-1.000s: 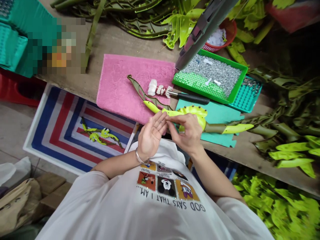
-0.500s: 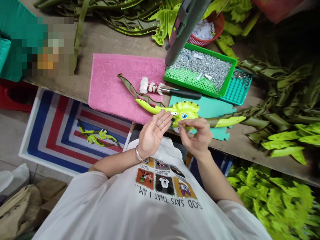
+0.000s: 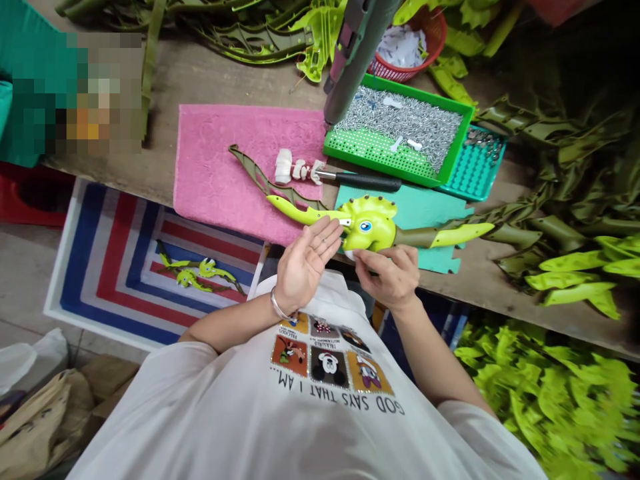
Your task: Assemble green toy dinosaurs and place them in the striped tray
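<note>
From the head cam I've got L hand (image 3: 306, 263) flat, palm up, fingers straight & nearly side by side; a tiny shiny bit shows at the fingers, can't tell what. R hand (image 3: 390, 277) has thumb & index drawn close at the lower edge of the dino-head toy (image 3: 373, 223), by its white tip; can't tell if they meet or hold smth. Toy's smooth glossy lime plastic, rounded, scalloped frill w/ dark studs. It lies near the table's front edge, partly on the teal mat (image 3: 440, 210), its lime arm reaching L onto the pink towel (image 3: 210, 167), which is soft & pile-textured. Olive limb (image 3: 253, 170): thin, curved, ribbed half-shell, on the towel. Screwdriver (image 3: 370, 180) just above the toy, black grip, white wrap down by the shaft.

Edges: perforated green basket (image 3: 370, 150) has a raised rim, bright metal screws (image 3: 420, 120) inside; it overlaps the teal tray (image 3: 473, 177). Dark tool (image 3: 357, 57) slants in, tip near the basket's L corner, so I've less height there. Room: gap btwn the hands, plus plain towel L of the limb.
</note>
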`<move>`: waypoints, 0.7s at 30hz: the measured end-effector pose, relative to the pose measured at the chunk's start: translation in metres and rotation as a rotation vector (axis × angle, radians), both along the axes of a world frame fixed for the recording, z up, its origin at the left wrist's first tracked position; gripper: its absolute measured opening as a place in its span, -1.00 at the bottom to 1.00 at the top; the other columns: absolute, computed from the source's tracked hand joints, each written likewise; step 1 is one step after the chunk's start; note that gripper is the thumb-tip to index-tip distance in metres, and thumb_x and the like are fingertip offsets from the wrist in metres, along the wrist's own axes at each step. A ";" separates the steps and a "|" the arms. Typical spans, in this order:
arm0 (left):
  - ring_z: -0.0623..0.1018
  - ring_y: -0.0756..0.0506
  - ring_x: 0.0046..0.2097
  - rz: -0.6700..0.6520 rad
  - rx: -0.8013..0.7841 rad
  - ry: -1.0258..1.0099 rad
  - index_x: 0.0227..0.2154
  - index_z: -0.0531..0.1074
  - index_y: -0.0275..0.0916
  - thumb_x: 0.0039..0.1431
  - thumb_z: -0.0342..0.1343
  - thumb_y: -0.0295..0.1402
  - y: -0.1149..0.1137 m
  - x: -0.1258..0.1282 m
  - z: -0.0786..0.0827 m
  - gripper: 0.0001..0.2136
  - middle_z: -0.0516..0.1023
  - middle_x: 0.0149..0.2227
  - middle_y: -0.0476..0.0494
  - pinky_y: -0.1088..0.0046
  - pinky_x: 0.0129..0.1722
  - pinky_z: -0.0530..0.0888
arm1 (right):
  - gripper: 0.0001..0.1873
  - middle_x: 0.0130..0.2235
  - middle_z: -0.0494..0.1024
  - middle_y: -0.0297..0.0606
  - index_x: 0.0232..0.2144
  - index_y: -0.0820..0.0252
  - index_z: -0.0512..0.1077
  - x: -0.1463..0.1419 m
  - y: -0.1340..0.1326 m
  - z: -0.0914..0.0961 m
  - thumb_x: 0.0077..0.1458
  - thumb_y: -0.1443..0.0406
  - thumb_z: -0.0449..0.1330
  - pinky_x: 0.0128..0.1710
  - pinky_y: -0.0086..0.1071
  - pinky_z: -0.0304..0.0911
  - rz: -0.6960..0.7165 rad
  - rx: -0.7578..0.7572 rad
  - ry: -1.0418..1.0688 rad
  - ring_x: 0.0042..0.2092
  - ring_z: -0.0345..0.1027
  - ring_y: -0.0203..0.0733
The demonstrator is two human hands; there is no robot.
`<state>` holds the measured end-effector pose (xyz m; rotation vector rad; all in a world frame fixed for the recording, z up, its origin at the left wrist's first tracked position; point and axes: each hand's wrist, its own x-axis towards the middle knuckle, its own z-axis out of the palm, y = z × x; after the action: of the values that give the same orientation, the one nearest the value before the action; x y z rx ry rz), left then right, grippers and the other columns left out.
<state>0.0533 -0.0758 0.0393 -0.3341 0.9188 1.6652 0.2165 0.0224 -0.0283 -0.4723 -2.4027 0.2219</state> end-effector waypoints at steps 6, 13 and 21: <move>0.40 -0.17 0.31 0.002 0.000 -0.026 0.11 0.46 -0.31 0.47 -0.24 -0.25 0.002 0.001 0.003 -0.57 0.55 0.15 -0.29 0.19 0.36 0.25 | -0.73 -0.43 0.58 -0.40 -0.15 0.03 0.40 -0.023 -0.009 0.024 0.08 0.33 0.32 -0.34 -0.28 0.22 -0.109 -0.028 0.065 -0.45 0.40 -0.26; 0.37 -0.11 0.33 0.096 -0.021 0.039 0.07 0.49 -0.29 0.47 -0.27 -0.29 -0.003 -0.006 0.008 -0.56 0.56 0.15 -0.22 0.33 0.35 0.25 | -0.76 -0.32 0.60 -0.30 -0.14 0.08 0.31 -0.082 -0.025 0.039 0.16 0.36 0.25 -0.29 -0.22 0.33 -0.020 -0.266 0.113 -0.33 0.46 -0.19; 0.34 -0.07 0.35 0.452 -0.114 0.332 0.17 0.38 -0.19 0.41 -0.16 -0.43 -0.013 -0.037 -0.007 -0.63 0.36 0.32 -0.16 0.34 0.34 0.26 | -0.81 -0.29 0.53 -0.29 -0.16 0.10 0.26 -0.140 -0.016 0.025 0.19 0.35 0.18 -0.32 -0.24 0.33 0.057 -0.380 0.151 -0.36 0.41 -0.21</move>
<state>0.0161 -0.0885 0.0325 -0.3680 1.2549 2.1296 0.0764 0.0061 -0.0037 -0.5354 -2.2305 0.7220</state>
